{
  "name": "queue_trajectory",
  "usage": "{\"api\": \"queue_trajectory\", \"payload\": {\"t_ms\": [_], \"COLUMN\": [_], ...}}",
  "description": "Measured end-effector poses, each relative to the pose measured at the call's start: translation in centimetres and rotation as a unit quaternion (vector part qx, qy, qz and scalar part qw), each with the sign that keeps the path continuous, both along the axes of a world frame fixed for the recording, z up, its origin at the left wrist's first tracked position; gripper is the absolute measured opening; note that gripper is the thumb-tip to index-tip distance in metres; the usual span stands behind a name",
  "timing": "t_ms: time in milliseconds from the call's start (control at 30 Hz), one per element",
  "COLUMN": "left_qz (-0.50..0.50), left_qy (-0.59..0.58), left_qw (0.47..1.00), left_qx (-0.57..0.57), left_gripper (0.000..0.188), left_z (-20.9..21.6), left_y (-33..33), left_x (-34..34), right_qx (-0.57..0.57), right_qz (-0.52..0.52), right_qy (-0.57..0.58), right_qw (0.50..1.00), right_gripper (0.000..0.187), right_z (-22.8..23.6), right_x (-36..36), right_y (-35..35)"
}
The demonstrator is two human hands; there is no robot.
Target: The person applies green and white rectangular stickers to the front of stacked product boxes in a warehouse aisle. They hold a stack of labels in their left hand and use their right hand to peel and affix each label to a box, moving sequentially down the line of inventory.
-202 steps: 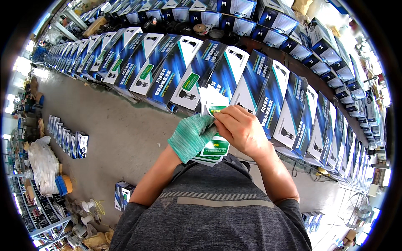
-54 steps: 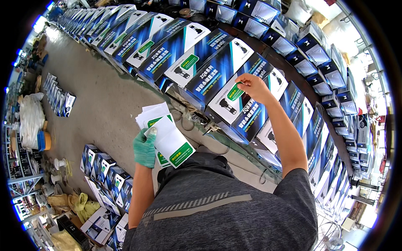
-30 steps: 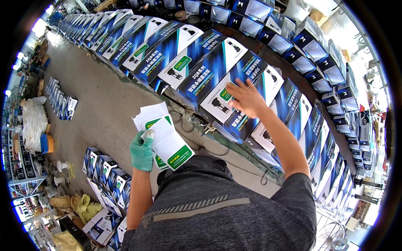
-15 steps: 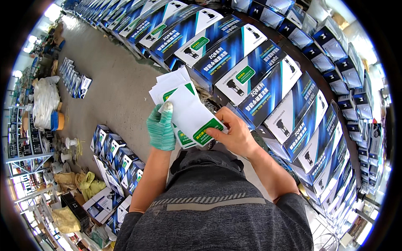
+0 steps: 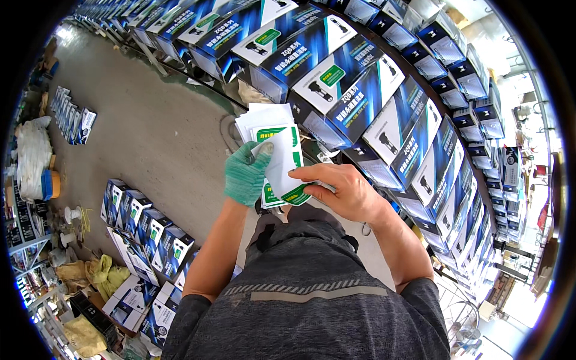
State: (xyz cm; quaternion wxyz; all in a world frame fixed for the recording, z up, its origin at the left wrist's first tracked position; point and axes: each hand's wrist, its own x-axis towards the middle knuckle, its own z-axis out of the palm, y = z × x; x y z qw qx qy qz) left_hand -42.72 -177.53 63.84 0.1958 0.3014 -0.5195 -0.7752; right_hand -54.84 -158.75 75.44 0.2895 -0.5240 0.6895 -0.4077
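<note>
My left hand (image 5: 245, 175), in a pale green knit glove, is closed around a fanned stack of green-and-white label sheets (image 5: 259, 115). Its thumb presses down over them. One white-faced label sheet (image 5: 279, 165) bends up from the top of the stack, and its lower green edge shows. My bare right hand (image 5: 345, 191) pinches this sheet's right side between thumb and fingers. Just beyond my hands stands a printed blue, black and white carton (image 5: 354, 99) with a small green label (image 5: 332, 75) on its face.
Long rows of matching cartons (image 5: 288, 54) curve from the far left round to my right, with more cartons (image 5: 486, 78) behind them. On the floor at my left lie further cartons (image 5: 150, 225) and white spools (image 5: 72, 214). Shelving (image 5: 27, 246) lines the left edge.
The top sheet has gone from nearly flat to bent, uncovering more green print beneath. My right hand has shifted slightly right, and the cartons sit further left in view.
</note>
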Motion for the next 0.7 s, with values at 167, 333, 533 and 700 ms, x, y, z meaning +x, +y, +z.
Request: {"api": "queue_trajectory", "payload": {"t_ms": [167, 333, 533, 700], "left_qz": [-0.044, -0.022, 0.015, 0.05], "left_qy": [-0.02, -0.034, -0.053, -0.043], "left_qw": [0.999, 0.997, 0.993, 0.996], "left_qx": [-0.019, -0.069, -0.105, -0.059], "left_gripper": [0.031, 0.029, 0.028, 0.028], "left_z": [0.1, 0.6, 1.8, 2.6], "left_y": [1.4, 2.9, 5.9, 9.1], "left_x": [1.0, 0.6, -1.1, -2.7], "right_qx": [0.006, -0.028, -0.093, -0.114], "right_qz": [0.01, 0.031, 0.051, 0.052], "right_qy": [0.025, 0.045, 0.054, 0.055], "right_qw": [1.0, 0.998, 0.993, 0.991], "right_gripper": [0.03, 0.024, 0.022, 0.021], "right_z": [0.0, -0.1, -0.1, -1.1], "right_x": [0.5, -0.5, -3.1, -4.7], "right_y": [1.8, 3.8, 6.5, 9.7]}}
